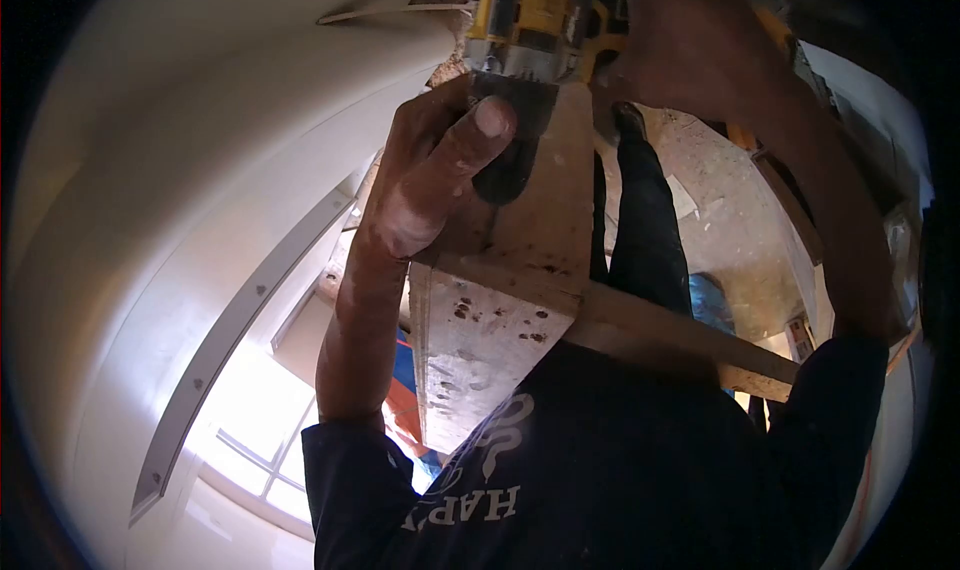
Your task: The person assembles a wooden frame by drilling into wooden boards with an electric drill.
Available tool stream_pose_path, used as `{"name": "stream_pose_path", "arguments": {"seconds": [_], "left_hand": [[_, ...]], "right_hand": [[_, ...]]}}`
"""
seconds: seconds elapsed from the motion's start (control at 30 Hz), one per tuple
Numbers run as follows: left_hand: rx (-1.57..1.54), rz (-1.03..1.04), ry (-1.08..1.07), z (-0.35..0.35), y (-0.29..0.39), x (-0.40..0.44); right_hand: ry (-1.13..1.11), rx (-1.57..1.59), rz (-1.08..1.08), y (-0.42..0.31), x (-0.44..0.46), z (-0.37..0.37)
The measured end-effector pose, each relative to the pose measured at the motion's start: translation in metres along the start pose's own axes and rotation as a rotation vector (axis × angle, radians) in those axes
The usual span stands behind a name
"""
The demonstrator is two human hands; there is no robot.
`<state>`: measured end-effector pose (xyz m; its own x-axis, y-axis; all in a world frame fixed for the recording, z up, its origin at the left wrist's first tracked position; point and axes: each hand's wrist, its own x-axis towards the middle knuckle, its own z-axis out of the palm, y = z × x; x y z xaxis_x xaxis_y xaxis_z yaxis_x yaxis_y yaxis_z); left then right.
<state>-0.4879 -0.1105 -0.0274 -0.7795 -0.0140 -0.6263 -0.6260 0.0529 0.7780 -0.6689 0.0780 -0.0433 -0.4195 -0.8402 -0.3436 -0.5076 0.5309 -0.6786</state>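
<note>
The yellow drill (540,20) is at the view's top edge. At its right, the right hand (665,55) is closed about its handle (the fingers are mostly in shadow). At the drill's left, the left hand (425,185) has its thumb across the dark chuck (505,170); its other fingers are hidden, so I cannot tell how tightly it grips. Below the drill is a stained wooden board (485,340).
</note>
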Motion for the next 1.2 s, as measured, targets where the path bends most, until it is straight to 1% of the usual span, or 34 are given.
{"name": "stream_pose_path", "arguments": {"seconds": [0.1, 0.13, 0.2, 0.3, 0.33, 0.4, 0.5, 0.57, 0.67, 0.77, 0.87, 0.93, 1.0, 1.07, 1.13, 1.2], "left_hand": [[-0.065, 0.06, 0.084, 0.01, 0.003, 0.006], [-0.076, 0.037, 0.09, 0.01, 0.003, 0.004], [-0.096, 0.012, 0.092, 0.011, 0.004, 0.004], [-0.182, 0.032, 0.14, 0.015, 0.006, 0.001], [-0.143, 0.043, 0.13, 0.014, 0.006, 0.0], [-0.068, 0.067, 0.105, 0.01, 0.003, 0.002], [-0.064, 0.052, 0.082, 0.009, 0.002, 0.002], [-0.074, 0.021, 0.059, 0.008, 0.001, 0.004], [-0.11, -0.022, 0.05, 0.005, 0.005, 0.002], [-0.142, -0.001, 0.061, 0.006, 0.002, 0.003], [-0.145, 0.039, 0.108, 0.006, -0.003, 0.004], [-0.137, 0.058, 0.126, 0.006, -0.004, 0.002], [-0.13, 0.078, 0.129, 0.006, -0.002, 0.001], [-0.103, 0.071, 0.092, 0.003, -0.003, 0.0], [-0.101, 0.061, 0.057, 0.001, -0.004, 0.001], [-0.116, 0.042, 0.024, 0.0, -0.006, 0.004]], "right_hand": [[0.226, 0.042, -0.146, -0.009, -0.013, 0.007], [0.281, 0.067, -0.172, -0.01, -0.014, 0.011], [0.278, 0.042, -0.128, -0.007, -0.016, 0.011], [0.115, -0.11, 0.035, -0.002, -0.007, 0.002], [0.083, -0.172, 0.068, -0.007, -0.003, 0.001], [0.04, -0.178, 0.057, -0.009, 0.0, -0.003], [0.026, -0.095, -0.005, -0.006, -0.006, -0.01], [0.037, -0.149, 0.027, -0.006, -0.007, -0.003], [0.214, -0.203, -0.051, 0.006, -0.006, 0.011], [0.042, -0.007, 0.022, -0.003, -0.009, -0.004], [0.071, 0.006, 0.059, -0.003, -0.004, 0.006], [0.162, -0.07, 0.041, -0.001, 0.001, 0.017], [0.222, -0.063, -0.007, 0.0, 0.002, 0.021], [0.254, 0.026, -0.083, 0.002, 0.0, 0.02], [0.176, -0.058, -0.001, -0.007, -0.005, 0.014], [0.048, -0.113, 0.121, -0.021, -0.01, 0.001]]}}
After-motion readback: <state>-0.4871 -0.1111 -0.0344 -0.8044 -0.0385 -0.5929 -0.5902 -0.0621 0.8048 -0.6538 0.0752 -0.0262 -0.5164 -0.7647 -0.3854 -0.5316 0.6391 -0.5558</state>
